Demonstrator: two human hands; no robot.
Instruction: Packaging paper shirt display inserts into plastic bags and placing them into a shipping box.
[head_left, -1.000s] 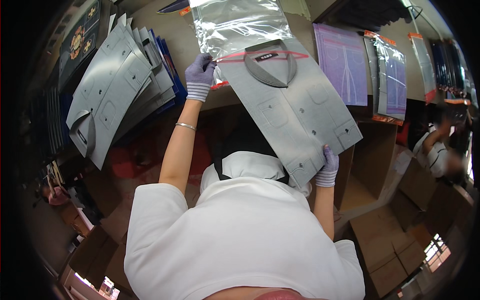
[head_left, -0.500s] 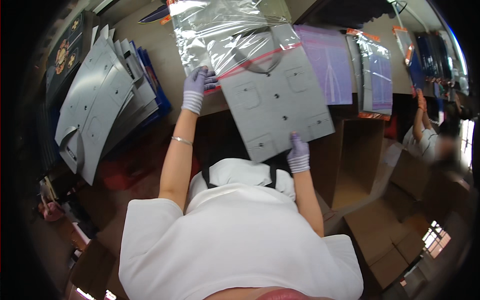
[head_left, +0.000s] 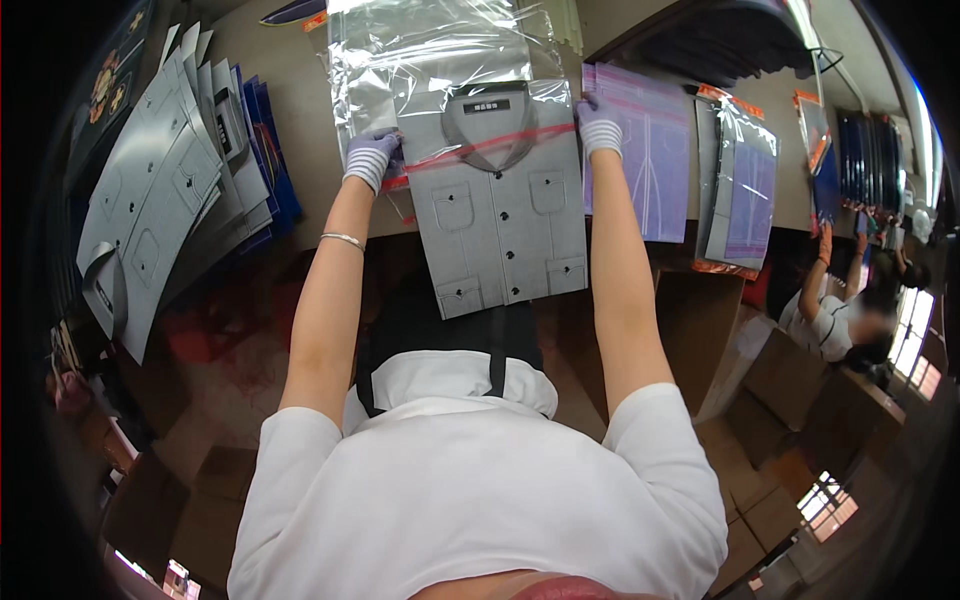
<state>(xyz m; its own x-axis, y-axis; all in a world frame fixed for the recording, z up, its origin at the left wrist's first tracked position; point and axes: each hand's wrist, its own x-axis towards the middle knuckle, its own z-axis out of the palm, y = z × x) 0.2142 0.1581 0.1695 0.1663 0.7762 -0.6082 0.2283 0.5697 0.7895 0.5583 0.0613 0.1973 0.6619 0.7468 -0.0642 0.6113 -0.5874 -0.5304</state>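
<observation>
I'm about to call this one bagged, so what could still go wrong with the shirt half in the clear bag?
1. The folded grey button-up shirt has only its collar inside the clear plastic bag; its lower half overhangs the table edge and could sag out of fold.
2. The left hand and right hand pinch the bag mouth at the red strip, which might crease or tear.
</observation>
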